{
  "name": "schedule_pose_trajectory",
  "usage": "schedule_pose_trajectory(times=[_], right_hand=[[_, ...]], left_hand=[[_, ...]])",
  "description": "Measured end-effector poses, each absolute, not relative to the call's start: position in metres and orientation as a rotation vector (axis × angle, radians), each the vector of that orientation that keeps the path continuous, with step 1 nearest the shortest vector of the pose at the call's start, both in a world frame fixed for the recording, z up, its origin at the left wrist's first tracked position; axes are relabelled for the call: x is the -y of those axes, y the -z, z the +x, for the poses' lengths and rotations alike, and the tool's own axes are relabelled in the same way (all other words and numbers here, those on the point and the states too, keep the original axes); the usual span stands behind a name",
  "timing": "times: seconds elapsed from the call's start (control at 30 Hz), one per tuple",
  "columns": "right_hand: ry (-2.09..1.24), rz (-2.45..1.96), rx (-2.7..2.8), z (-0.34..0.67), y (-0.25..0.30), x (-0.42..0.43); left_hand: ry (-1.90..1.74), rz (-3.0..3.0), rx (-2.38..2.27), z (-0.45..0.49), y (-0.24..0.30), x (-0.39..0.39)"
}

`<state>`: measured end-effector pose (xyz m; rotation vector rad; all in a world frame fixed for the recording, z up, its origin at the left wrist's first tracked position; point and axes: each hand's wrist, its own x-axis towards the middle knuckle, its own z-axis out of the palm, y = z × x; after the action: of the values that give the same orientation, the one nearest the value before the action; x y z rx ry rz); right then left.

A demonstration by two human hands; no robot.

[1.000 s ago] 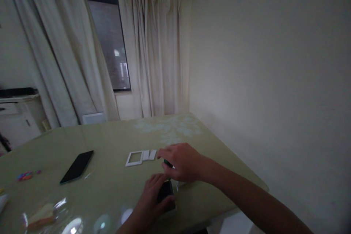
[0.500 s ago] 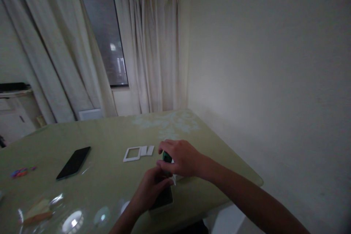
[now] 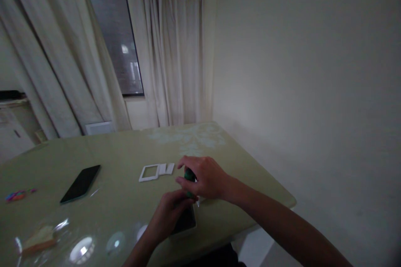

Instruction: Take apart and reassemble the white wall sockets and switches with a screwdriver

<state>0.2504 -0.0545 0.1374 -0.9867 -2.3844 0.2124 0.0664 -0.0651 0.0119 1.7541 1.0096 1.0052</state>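
Your right hand (image 3: 205,178) grips the near-upright green object (image 3: 189,175), its lower end at your left hand (image 3: 171,210), whose hold is unclear.

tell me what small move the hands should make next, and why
Probably firm up the left hand's pinch near the green item's lower end: the right hand curls around its upper part, while the left hand's contact is partly hidden, so its support may be slight.
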Motion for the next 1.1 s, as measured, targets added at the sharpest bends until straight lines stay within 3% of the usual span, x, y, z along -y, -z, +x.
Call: schedule_pose_trajectory(times=[1.1], right_hand=[[-0.194,-0.956,2.325,0.247,-0.130,0.052]], left_hand=[[-0.989,1.784,-1.080,0.067,-0.009,0.062]])
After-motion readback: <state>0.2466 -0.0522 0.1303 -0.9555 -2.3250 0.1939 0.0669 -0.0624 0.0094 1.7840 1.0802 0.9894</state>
